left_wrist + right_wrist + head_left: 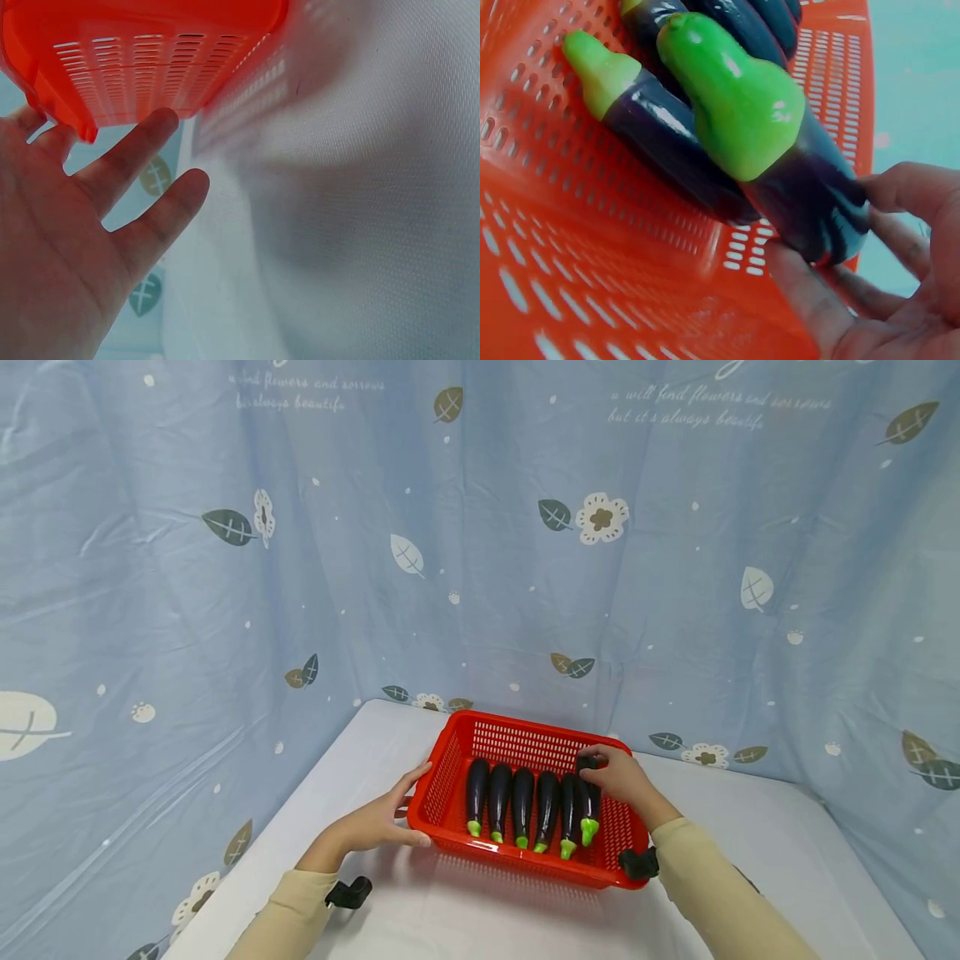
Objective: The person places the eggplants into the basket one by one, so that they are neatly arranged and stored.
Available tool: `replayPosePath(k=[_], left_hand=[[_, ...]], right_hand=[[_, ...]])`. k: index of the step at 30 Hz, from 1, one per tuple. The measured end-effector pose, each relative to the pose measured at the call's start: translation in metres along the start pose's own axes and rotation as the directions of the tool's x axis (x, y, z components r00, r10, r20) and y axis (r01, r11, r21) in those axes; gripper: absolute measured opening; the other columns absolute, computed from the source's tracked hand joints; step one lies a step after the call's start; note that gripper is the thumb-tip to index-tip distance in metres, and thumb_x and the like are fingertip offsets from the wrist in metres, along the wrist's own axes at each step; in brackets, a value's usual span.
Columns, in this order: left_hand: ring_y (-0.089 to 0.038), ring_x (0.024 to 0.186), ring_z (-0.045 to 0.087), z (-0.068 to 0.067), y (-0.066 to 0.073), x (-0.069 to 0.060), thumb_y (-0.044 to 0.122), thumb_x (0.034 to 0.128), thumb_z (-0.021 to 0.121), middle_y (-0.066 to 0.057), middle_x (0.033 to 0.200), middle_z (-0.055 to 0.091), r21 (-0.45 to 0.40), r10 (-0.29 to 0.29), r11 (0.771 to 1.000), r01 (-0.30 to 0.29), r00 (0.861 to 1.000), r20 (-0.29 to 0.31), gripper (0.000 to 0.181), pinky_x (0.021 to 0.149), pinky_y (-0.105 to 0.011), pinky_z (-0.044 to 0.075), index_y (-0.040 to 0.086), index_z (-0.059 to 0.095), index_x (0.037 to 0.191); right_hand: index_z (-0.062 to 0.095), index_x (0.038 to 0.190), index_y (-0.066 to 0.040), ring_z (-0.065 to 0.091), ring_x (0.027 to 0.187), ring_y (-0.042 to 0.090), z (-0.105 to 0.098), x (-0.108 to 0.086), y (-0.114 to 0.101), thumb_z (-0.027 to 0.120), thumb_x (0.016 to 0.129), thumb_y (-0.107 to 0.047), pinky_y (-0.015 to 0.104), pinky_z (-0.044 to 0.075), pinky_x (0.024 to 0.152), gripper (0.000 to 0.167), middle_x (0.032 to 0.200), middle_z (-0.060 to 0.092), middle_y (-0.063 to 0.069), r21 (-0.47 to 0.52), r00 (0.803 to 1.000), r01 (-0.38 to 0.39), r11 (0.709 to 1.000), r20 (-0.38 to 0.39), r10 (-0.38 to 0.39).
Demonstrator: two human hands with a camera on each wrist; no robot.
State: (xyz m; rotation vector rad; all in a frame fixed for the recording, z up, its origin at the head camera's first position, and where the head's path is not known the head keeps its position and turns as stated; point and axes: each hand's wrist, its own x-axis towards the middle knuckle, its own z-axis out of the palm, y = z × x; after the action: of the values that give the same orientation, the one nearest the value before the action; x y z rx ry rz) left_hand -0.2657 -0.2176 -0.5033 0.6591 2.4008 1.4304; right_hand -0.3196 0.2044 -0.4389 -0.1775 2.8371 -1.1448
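Note:
Dark purple eggplants [522,802] with green caps lie side by side in a red plastic basket [525,856]. My right hand [618,777] reaches over the basket's right part and holds the far end of the rightmost eggplant [591,806]. In the right wrist view this eggplant [810,195] is pinched between thumb and fingers, its green cap toward the camera, with another eggplant [675,150] close beside it. At the basket's left end is my left hand [378,818], fingers spread and extended. Its fingers [142,142] are by the rim in the left wrist view; firm contact cannot be told.
The basket stands on a white-covered table [480,918]. Behind and to the left hangs a blue curtain [480,568] with leaf and flower prints. A black wrist device [348,893] sits on the left sleeve, another black device [639,863] on the right.

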Motion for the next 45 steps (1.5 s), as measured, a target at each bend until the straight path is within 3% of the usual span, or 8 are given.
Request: replayPosePath(k=[7, 13, 24, 28, 35, 45], left_hand=[[-0.038, 0.137, 0.045, 0.001, 0.002, 0.000, 0.035, 0.0808, 0.086, -0.014, 0.163, 0.025, 0.001, -0.002, 1.000, 0.002, 1.000, 0.001, 0.115, 0.105, -0.050, 0.048, 0.029, 0.007, 0.164], [-0.038, 0.137, 0.046, 0.001, 0.003, 0.000, 0.037, 0.0803, 0.086, -0.014, 0.163, 0.026, 0.010, -0.010, 1.000, 0.010, 1.000, -0.004, 0.115, 0.105, -0.050, 0.049, 0.028, 0.008, 0.164], [-0.038, 0.137, 0.046, 0.001, 0.000, 0.000, 0.033, 0.0811, 0.086, -0.014, 0.163, 0.025, 0.007, -0.004, 1.000, 0.004, 1.000, -0.003, 0.114, 0.106, -0.052, 0.047, 0.030, 0.008, 0.164], [-0.039, 0.137, 0.045, 0.002, 0.000, -0.001, 0.031, 0.0817, 0.086, -0.015, 0.164, 0.024, 0.000, -0.001, 1.000, 0.001, 1.000, -0.001, 0.114, 0.106, -0.053, 0.046, 0.029, 0.007, 0.164], [-0.041, 0.137, 0.045, 0.002, 0.001, -0.001, 0.032, 0.0828, 0.085, -0.017, 0.164, 0.022, 0.012, 0.016, 1.000, -0.016, 1.000, 0.007, 0.114, 0.107, -0.053, 0.046, 0.025, 0.005, 0.164], [-0.039, 0.138, 0.045, 0.001, 0.001, -0.001, 0.035, 0.0813, 0.086, -0.012, 0.166, 0.020, 0.019, -0.006, 1.000, 0.006, 1.000, -0.003, 0.115, 0.107, -0.050, 0.046, 0.029, 0.007, 0.164]], right_hand=[[0.065, 0.129, -0.001, 0.066, 0.104, 0.036, 0.006, 0.001, -0.003, 0.069, 0.095, -0.016, 0.050, 0.057, 0.087, 0.038, 0.127, 0.062, 0.029, -0.146, 1.000, 0.001, 0.989, -0.015, -0.003], [0.066, 0.126, -0.001, 0.067, 0.094, 0.030, 0.009, 0.004, -0.005, 0.070, 0.093, -0.015, 0.052, 0.055, 0.091, 0.036, 0.121, 0.067, 0.024, -0.199, 0.999, -0.020, 0.980, -0.029, 0.015], [0.069, 0.121, 0.001, 0.062, 0.080, 0.025, 0.014, 0.007, -0.006, 0.069, 0.087, -0.009, 0.044, 0.058, 0.079, 0.036, 0.114, 0.070, 0.021, -0.290, 0.999, -0.051, 0.956, -0.032, 0.044], [0.069, 0.120, 0.001, 0.063, 0.081, 0.024, 0.016, 0.008, -0.007, 0.069, 0.085, -0.008, 0.044, 0.058, 0.081, 0.036, 0.113, 0.071, 0.019, -0.315, 0.999, -0.050, 0.948, -0.025, 0.044], [0.066, 0.125, 0.002, 0.064, 0.087, 0.027, 0.019, 0.010, -0.005, 0.070, 0.089, -0.009, 0.049, 0.056, 0.089, 0.038, 0.118, 0.067, 0.024, -0.252, 0.994, -0.101, 0.962, 0.000, 0.105], [0.063, 0.127, 0.005, 0.065, 0.083, 0.026, 0.025, 0.014, 0.001, 0.071, 0.087, -0.004, 0.048, 0.059, 0.086, 0.041, 0.114, 0.067, 0.025, -0.118, 0.991, -0.128, 0.985, 0.014, 0.131]])
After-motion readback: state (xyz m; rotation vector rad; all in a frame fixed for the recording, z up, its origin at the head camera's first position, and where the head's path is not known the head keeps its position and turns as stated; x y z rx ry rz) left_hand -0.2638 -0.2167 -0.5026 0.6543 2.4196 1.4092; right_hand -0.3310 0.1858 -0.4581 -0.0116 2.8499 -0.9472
